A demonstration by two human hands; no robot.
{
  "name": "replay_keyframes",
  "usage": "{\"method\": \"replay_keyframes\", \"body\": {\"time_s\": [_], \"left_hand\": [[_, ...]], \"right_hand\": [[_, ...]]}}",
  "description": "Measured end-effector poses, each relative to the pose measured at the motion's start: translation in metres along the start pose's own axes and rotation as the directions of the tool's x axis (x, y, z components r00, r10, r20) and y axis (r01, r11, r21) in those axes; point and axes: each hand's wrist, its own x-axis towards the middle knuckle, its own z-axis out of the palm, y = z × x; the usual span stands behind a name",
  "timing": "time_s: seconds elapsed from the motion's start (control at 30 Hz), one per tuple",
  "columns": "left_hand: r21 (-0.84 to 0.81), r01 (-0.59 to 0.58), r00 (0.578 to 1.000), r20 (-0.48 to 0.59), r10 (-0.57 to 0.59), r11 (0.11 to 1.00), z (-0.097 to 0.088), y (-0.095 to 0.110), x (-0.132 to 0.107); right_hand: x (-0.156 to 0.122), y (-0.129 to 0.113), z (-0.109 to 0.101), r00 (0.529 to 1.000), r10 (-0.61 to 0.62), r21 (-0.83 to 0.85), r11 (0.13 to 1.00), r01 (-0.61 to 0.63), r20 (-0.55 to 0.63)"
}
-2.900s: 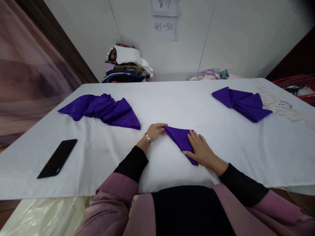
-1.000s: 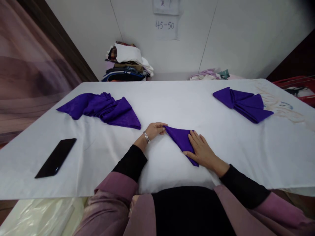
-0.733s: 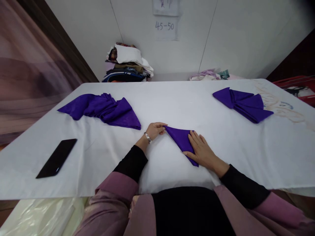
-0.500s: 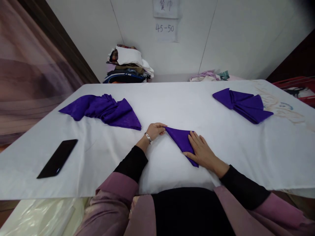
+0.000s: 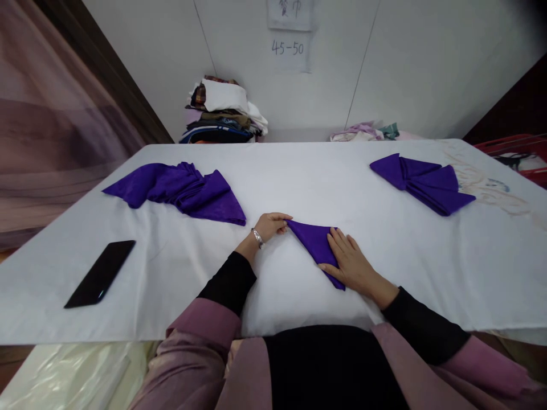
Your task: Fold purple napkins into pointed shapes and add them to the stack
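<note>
Folded purple cloth [image 5: 311, 242] at the near middle of the white-covered table [image 5: 299, 176], narrow point to the left, wider end to the right, lower tip angled toward the near edge. Left hand [image 5: 271, 226] at the narrow point: thumb and fingers clamped on that corner, fingers bent. Silver bracelet [image 5: 257, 238] on the left wrist. Right hand [image 5: 350, 262] laid over the wide end, palm down, fingers stretched out, lying mostly side by side, thumb well apart from them and lower on the cloth.

Far left of the hands: bunched purple cloth [image 5: 175, 191], loosely gathered, pointed at both ends, near the left hand but apart from it. Far right: fan-folded purple cloth [image 5: 427, 182], pleats spread toward the right, well apart from the right hand. Near left: flat black slab [image 5: 100, 273], phone-like, lying at a slant.

Beyond the far edge: stack of folded clothes [image 5: 224, 111] to the left, lower heap of pale fabric [image 5: 361, 132] to the right. Paper sign [image 5: 288, 51] on the wall reads "45-50". Red basket [image 5: 496, 145] at far right.
</note>
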Motion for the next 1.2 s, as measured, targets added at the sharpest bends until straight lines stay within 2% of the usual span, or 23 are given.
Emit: {"method": "replay_keyframes", "body": {"time_s": [0.33,0.63,0.83,0.97,1.2], "left_hand": [[-0.083,0.080,0.993,0.090,-0.073,0.993,-0.007,-0.001,0.000],[-0.107,0.078,0.987,0.147,-0.062,0.991,-0.010,0.001,-0.004],[0.102,0.009,0.999,-0.035,-0.006,0.995,0.001,-0.004,0.001],[0.191,-0.009,0.995,-0.100,0.029,0.982,0.007,-0.012,0.005],[0.465,-0.044,0.971,-0.187,0.147,0.884,0.011,-0.007,-0.002]], "right_hand": [[-0.001,0.000,0.001,1.000,-0.009,-0.007,1.000,0.009,-0.012],[-0.001,0.000,0.001,1.000,-0.013,-0.007,1.000,0.013,-0.010],[-0.001,0.000,0.001,1.000,-0.016,0.001,1.000,0.016,-0.016],[-0.001,0.001,0.001,1.000,-0.008,-0.001,1.000,0.008,-0.006],[-0.001,0.002,0.003,1.000,-0.014,0.008,1.000,0.015,-0.025]]}}
